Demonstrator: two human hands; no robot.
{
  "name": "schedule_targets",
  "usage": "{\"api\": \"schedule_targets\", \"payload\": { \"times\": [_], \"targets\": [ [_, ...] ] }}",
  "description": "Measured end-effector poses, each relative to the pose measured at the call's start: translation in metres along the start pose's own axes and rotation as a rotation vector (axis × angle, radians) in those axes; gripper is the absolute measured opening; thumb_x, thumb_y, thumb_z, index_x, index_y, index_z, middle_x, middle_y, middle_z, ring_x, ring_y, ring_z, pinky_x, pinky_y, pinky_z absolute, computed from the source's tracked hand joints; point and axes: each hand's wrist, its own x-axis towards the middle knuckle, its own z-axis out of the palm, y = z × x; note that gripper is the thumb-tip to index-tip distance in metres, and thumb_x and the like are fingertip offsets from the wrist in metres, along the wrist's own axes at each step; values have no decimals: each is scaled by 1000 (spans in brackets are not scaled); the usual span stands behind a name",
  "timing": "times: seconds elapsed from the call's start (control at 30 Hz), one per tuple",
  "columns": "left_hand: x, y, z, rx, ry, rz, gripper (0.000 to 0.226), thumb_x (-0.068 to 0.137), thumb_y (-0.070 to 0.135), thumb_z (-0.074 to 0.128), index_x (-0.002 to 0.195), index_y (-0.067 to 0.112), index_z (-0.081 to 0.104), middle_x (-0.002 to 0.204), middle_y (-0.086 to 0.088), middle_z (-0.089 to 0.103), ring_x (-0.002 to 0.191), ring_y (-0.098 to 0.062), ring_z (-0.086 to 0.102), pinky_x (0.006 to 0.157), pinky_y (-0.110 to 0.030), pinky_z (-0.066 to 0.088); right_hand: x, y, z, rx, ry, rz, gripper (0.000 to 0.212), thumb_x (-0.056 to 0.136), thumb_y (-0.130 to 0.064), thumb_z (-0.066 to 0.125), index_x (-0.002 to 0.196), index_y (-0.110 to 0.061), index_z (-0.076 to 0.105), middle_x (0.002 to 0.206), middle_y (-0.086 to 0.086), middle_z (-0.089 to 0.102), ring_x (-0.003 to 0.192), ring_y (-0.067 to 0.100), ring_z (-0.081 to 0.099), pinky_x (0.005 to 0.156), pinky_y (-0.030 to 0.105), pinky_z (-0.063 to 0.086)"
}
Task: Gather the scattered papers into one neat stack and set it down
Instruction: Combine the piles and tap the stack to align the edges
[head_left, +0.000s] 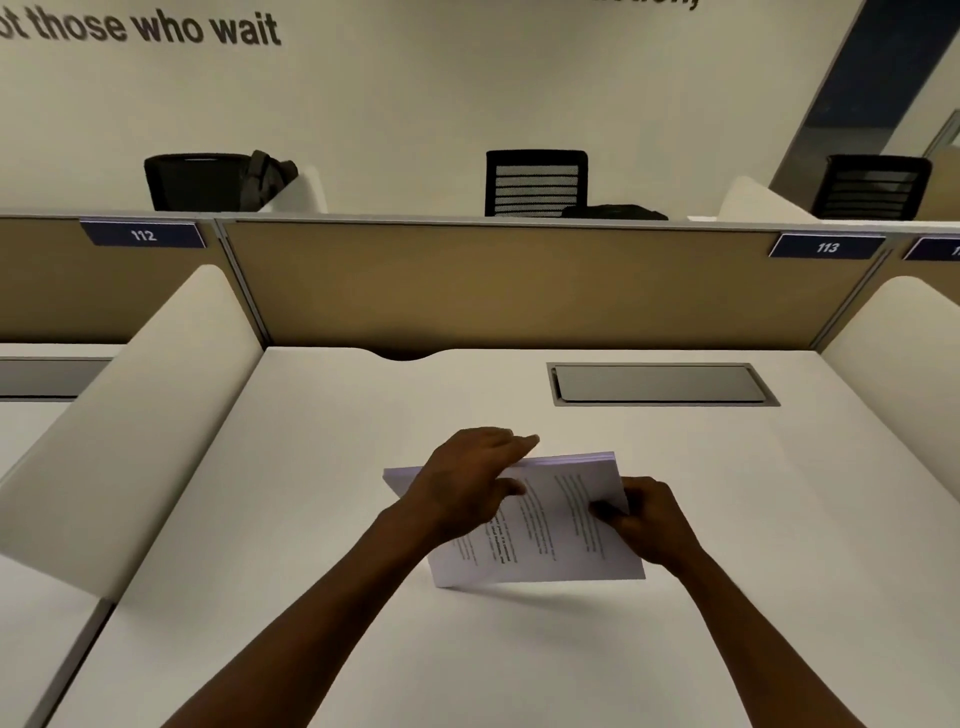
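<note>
A stack of white printed papers (550, 540) stands tilted on its lower edge on the white desk (311, 519), near the middle. My left hand (467, 478) lies over the stack's upper left part, fingers reaching along the top edge. My right hand (644, 519) pinches the right edge of the papers, thumb on the printed face. The sheets look gathered together, edges roughly aligned. I see no loose sheets elsewhere on the desk.
A grey cable hatch (660, 384) is set into the desk at the back right. Tan partition panels (519, 286) and white side dividers (135, 395) enclose the desk. Black chairs (535, 182) stand beyond the partition.
</note>
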Motion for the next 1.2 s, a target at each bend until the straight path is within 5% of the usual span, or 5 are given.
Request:
{"api": "schedule_targets", "payload": {
  "times": [0.1, 0.57, 0.77, 0.97, 1.2],
  "targets": [
    [12, 3, -4, 114, 90, 61, 48, 94, 15, 65, 141, 15, 56, 119, -6, 74, 112, -29, 65, 97, -38, 46, 5, -5, -4, -14, -19, -36, 4, 85, -12, 72, 84, -11, 76, 80, 4, 75, 71, 17, 68, 62, 29, 51],
    [12, 16, 0, 426, 184, 135, 60, 87, 33, 72, 140, 11, 53, 113, -5, 76, 124, -29, 62, 112, -53, 36, 12, -27, -27, -117, -95, -133, 7, 82, -16, 72, 82, -22, 77, 78, -8, 72, 71, 12, 67, 65, 33, 54],
    [8, 16, -18, 209, 373, 147, 16, 75, 15, 81, 89, 18, 73, 74, 4, 76, 67, -16, 72, 97, -52, 51, 7, -60, -49, 29, -156, -188, 9, 84, -18, 72, 87, -25, 76, 86, -3, 75, 80, 15, 70, 69, 32, 58],
    [-3, 16, -66, -233, 753, -157, 11, 79, 10, 70, 87, 17, 75, 82, 11, 75, 77, -6, 66, 78, -23, 52, -18, -81, -89, 403, -212, -264, 33, 79, -37, 73, 108, -23, 74, 102, 4, 74, 94, 23, 69, 72, 28, 56],
    [-16, -3, -88, -703, 796, -428, 29, 85, 8, 76, 83, 38, 75, 86, 13, 77, 80, -7, 72, 72, -15, 56, -23, -79, -60, 601, -142, -285, 35, 86, -29, 72, 120, -20, 67, 120, 5, 71, 114, 23, 66, 98, 35, 53]
  ]
}}
